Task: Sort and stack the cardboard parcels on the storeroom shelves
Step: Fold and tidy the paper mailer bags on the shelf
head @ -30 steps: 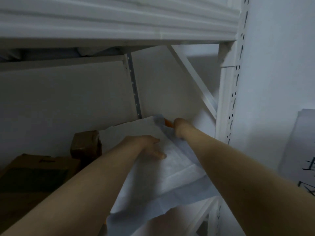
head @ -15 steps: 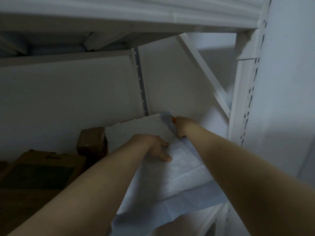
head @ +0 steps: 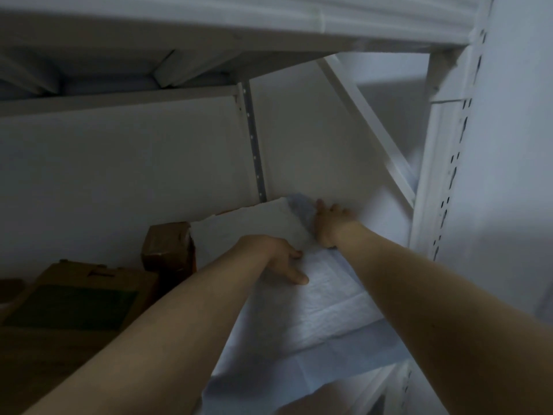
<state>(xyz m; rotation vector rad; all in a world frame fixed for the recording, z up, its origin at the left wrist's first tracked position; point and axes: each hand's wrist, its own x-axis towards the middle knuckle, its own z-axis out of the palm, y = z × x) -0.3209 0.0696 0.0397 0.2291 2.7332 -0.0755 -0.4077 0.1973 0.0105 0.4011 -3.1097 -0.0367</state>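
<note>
A white and pale-blue sheet (head: pixel 326 313) lies over the right part of the shelf and hangs over its front edge. My left hand (head: pixel 281 260) rests on the sheet's middle with fingers spread and pressing down. My right hand (head: pixel 332 223) lies flat at the sheet's far crumpled corner by the back wall, fingers stretched forward. A small brown cardboard parcel (head: pixel 167 247) stands just left of the sheet. A larger flat cardboard parcel (head: pixel 86 295) with a dark panel on top lies further left.
The shelf above (head: pixel 209 28) hangs low overhead. A white perforated upright (head: pixel 443 181) and a diagonal brace (head: pixel 374 127) close the right side. A metal strip (head: pixel 254 145) runs down the back wall. Another shelf level (head: pixel 359 393) shows below.
My right hand has gone from curled at the sheet's far corner to lying flat on it. The left hand stays pressed on the sheet. The orange spot by the right hand is gone.
</note>
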